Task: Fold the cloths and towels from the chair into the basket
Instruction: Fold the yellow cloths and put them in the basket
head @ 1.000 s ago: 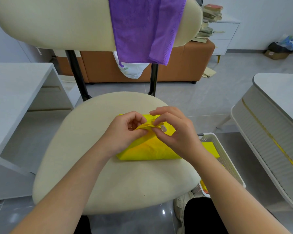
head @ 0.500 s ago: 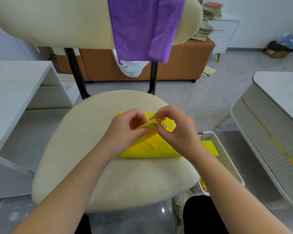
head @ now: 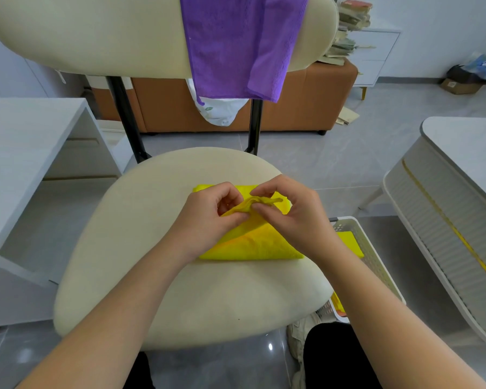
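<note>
Grey floor is surrounding the chair (head: 180,276) where both hands, left (head: 208,220) and right (head: 289,217), are pinching the yellow cloth (head: 253,245) on the seat; a loosening pinch could be undoing the fold before the basket (head: 376,265).

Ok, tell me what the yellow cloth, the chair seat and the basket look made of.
Yellow cloth: soft matte fabric, probably microfibre; it has a fuzzy nap and bunches into soft folds.
Chair seat: smooth, matte cream upholstery, faux leather or tight fabric, I cannot tell which; the rounded edge looks padded.
Basket: likely white plastic; thin rigid walls with moulded rows of holes.
</note>
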